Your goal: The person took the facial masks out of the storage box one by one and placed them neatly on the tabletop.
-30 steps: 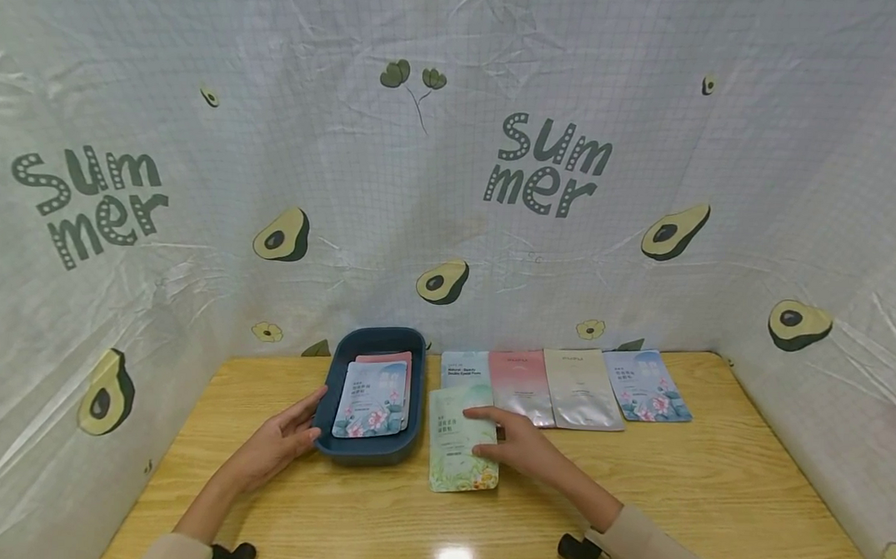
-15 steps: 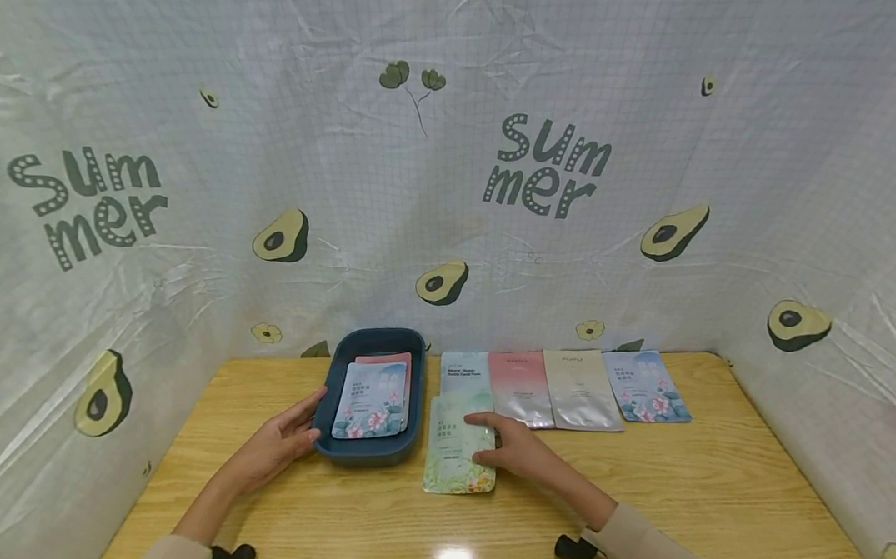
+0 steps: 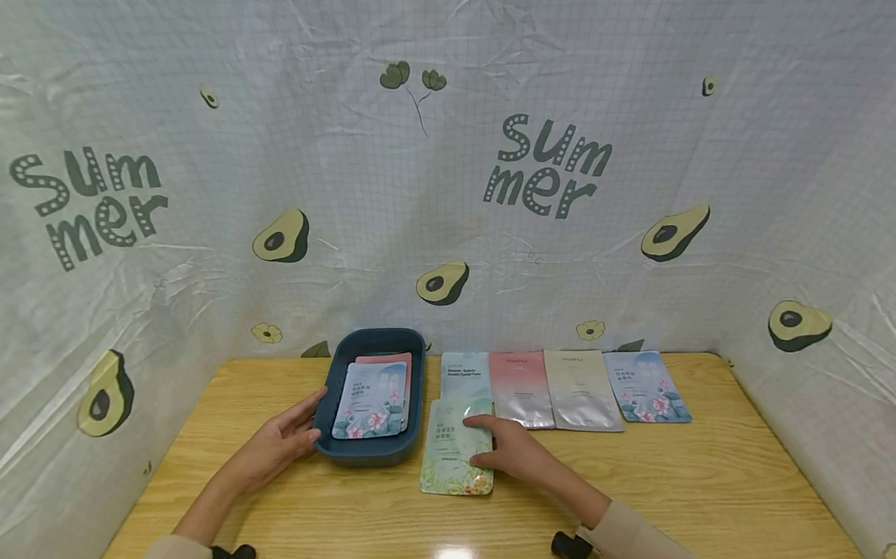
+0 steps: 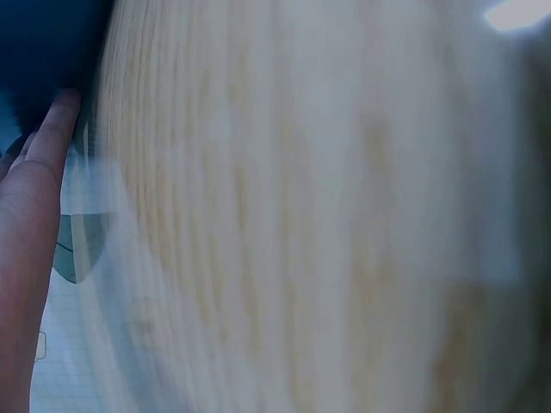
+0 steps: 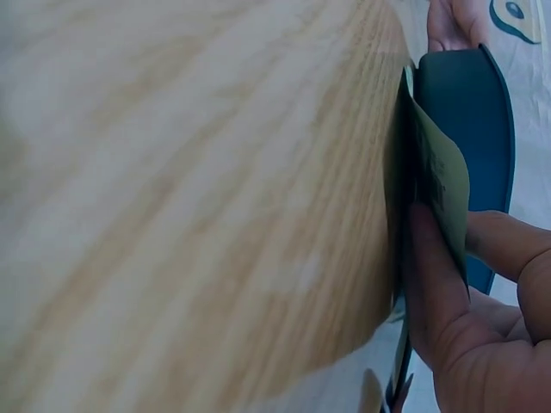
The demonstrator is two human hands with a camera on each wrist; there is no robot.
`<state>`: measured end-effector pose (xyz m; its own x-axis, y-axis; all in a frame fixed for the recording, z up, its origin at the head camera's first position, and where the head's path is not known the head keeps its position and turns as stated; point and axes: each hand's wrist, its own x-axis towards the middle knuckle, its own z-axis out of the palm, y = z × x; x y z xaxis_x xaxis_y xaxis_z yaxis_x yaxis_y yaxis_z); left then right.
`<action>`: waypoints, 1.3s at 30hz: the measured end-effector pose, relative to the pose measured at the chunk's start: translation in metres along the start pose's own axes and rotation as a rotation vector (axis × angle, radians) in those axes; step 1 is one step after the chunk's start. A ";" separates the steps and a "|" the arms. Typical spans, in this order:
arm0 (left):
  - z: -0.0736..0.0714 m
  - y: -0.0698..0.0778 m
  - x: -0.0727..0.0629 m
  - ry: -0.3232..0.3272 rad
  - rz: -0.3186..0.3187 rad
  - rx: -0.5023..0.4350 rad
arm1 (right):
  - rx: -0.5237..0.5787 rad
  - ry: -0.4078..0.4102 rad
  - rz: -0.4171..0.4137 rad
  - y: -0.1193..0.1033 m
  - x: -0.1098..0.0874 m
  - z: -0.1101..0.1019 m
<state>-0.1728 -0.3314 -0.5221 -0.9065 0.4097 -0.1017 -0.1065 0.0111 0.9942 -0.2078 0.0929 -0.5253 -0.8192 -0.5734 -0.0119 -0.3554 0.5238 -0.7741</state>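
A flat pale green sachet with a flower print [image 3: 451, 467] lies near the middle of the table, overlapping a light blue sachet [image 3: 465, 372] behind it. My right hand [image 3: 519, 453] holds the green sachet at its right side, index finger and thumb spread along that edge. In the right wrist view, the sachet [image 5: 448, 168] looks bent, one side raised between the fingers. My left hand [image 3: 271, 451] touches the left wall of a dark blue bin [image 3: 369, 453], its fingertips at the rim. Inside the bin, a blue lotus-print sachet [image 3: 368, 401] covers most of a pink one [image 3: 410, 369].
Along the back of the wooden table [image 3: 595, 511] lie a pink-and-silver sachet [image 3: 522, 387], a cream-and-silver sachet [image 3: 583, 390] and a blue lotus sachet [image 3: 648, 387]. A white avocado-print sheet [image 3: 362, 184] hangs behind and at both sides.
The green sachet has slid slightly toward me and to the left with my right hand, showing more of the light blue sachet. My left hand and the bin have stayed put.
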 end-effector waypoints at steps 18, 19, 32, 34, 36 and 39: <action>0.000 -0.001 0.000 -0.007 0.010 -0.011 | -0.207 0.026 -0.003 -0.010 0.009 0.003; 0.000 -0.001 -0.001 -0.006 0.009 -0.013 | -0.208 0.030 0.004 -0.012 0.008 0.004; 0.001 0.003 0.001 -0.009 0.006 -0.012 | -0.296 0.100 0.097 -0.026 0.005 0.006; 0.000 0.003 0.001 -0.007 0.004 -0.010 | -0.322 0.124 0.104 -0.028 0.005 0.006; 0.000 0.003 0.001 -0.005 0.002 -0.005 | -0.359 0.141 0.114 -0.028 0.005 0.008; 0.001 0.002 0.000 -0.005 -0.002 0.000 | -0.402 0.157 0.122 -0.029 0.004 0.010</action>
<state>-0.1727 -0.3310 -0.5198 -0.9044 0.4141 -0.1034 -0.1082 0.0119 0.9941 -0.1966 0.0689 -0.5094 -0.9132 -0.4062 0.0324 -0.3735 0.8026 -0.4651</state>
